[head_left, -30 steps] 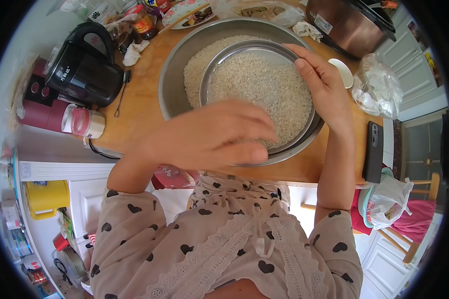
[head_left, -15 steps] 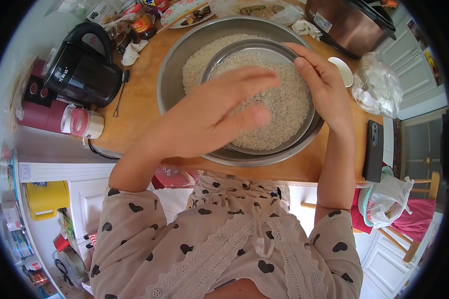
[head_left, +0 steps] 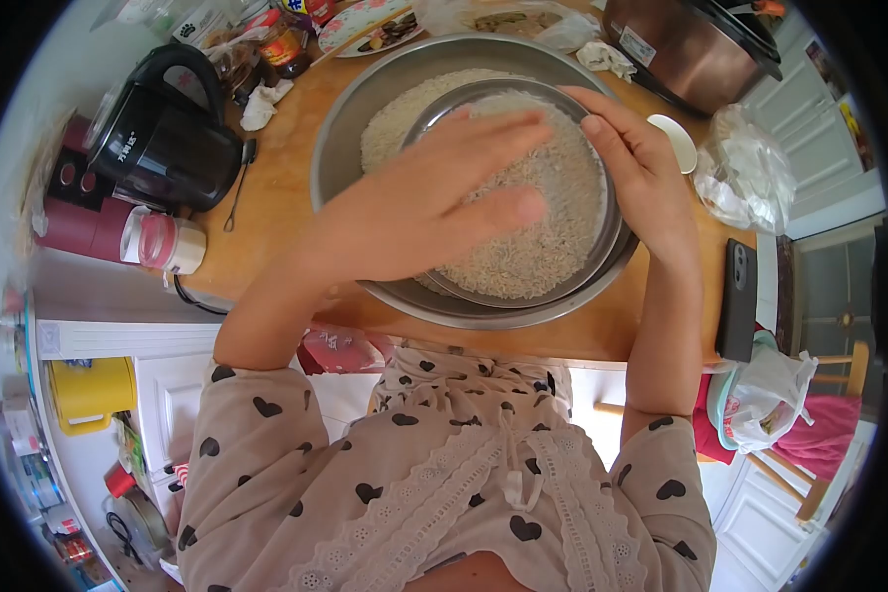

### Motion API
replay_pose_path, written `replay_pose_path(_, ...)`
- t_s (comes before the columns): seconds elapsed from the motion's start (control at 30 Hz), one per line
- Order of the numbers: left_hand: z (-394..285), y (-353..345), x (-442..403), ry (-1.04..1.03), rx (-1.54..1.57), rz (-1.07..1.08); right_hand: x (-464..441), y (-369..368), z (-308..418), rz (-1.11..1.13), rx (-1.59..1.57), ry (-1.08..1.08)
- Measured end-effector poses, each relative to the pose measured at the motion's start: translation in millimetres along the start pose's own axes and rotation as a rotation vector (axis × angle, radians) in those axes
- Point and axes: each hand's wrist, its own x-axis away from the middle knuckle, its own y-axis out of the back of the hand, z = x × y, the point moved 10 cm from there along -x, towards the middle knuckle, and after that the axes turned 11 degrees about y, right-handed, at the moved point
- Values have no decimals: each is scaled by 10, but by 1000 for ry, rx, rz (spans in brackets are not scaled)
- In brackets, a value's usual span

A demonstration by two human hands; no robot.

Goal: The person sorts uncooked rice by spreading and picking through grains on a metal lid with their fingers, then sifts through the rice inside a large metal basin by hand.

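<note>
My right hand (head_left: 643, 163) grips the right rim of a round metal plate (head_left: 602, 242), thumb on top. Grains of rice (head_left: 528, 252) lie over the plate, which is held inside a large metal basin (head_left: 340, 158). More rice (head_left: 405, 109) shows in the basin at the plate's upper left. My left hand (head_left: 434, 197) is spread over the left part of the plate, with its fingers apart and nothing held. Whether its fingertips touch the rice cannot be made out.
A black kettle (head_left: 168, 138), a thin metal tool (head_left: 239, 187) and a jar (head_left: 175, 245) are on the left of the wooden table (head_left: 276, 197). On the right are a brown cooker (head_left: 686, 59), a plastic bag (head_left: 747, 173) and a phone (head_left: 737, 301).
My left hand has moved up from the lower part of the plate to its upper left, its fingers now stretched out. My right hand stays on the rim.
</note>
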Motion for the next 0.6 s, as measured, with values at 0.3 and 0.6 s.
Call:
replay_pose_path(0.3, -1, 54, 11, 24, -103, -36, -7, -35, 13, 20, -44, -2)
replay_pose_path(0.6, -155, -290, 57, -114, -343, 108, -5, -8, -4, 15, 29, 18)
